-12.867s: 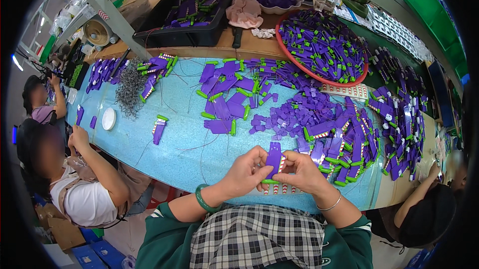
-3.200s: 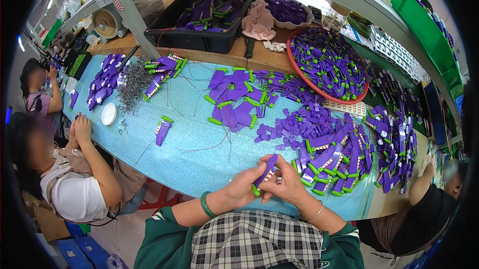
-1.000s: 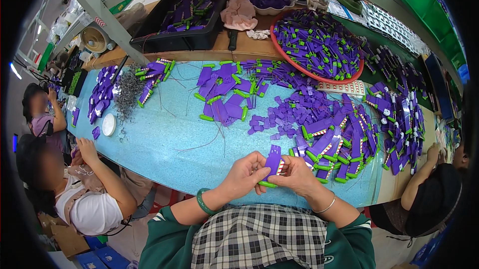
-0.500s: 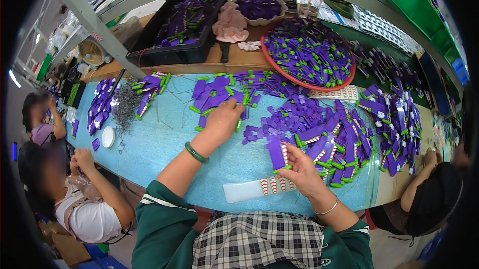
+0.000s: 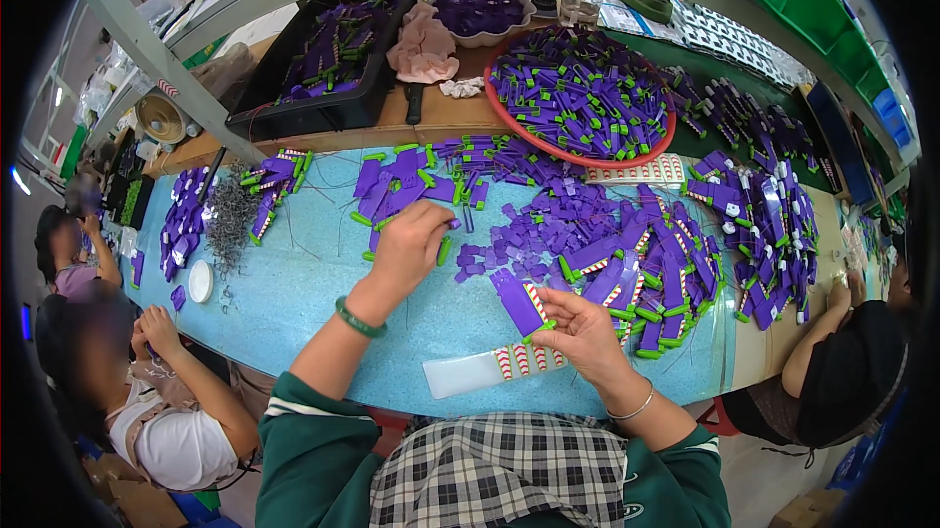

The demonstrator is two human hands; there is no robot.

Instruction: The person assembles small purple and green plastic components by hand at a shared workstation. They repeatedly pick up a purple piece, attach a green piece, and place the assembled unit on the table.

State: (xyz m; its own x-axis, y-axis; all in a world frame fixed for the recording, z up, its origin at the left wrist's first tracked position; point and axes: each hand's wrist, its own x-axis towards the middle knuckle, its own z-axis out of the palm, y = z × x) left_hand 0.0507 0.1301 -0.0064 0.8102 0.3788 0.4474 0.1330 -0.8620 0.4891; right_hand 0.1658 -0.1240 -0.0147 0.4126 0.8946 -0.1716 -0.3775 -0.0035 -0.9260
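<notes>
My right hand [image 5: 580, 330] pinches a flat purple plastic piece [image 5: 517, 303] with a green end and a red-and-white striped sticker along one side. It is held up above a pale sticker strip [image 5: 465, 375] with striped stickers, which lies on the blue table. My left hand [image 5: 406, 246] is closed, with a small purple part [image 5: 453, 224] at its fingertips; its exact kind is too small to make out. Just beyond that hand lies a pile of purple pieces with green ends [image 5: 401, 185]. Between my hands and farther back are loose small purple tabs [image 5: 534, 225].
Striped purple pieces [image 5: 676, 274] are heaped on the right. Behind stand a red round tray [image 5: 669, 141] of purple-green parts and a black bin [image 5: 294, 119]. Thin wires [image 5: 230, 225] and a white lid [image 5: 200, 281] lie left. Co-workers sit on both sides.
My left hand has drawn back slightly from the purple pile, a small purple part now showing at its fingertips. The purple piece in my right hand has tilted. The whole view has shifted a little.
</notes>
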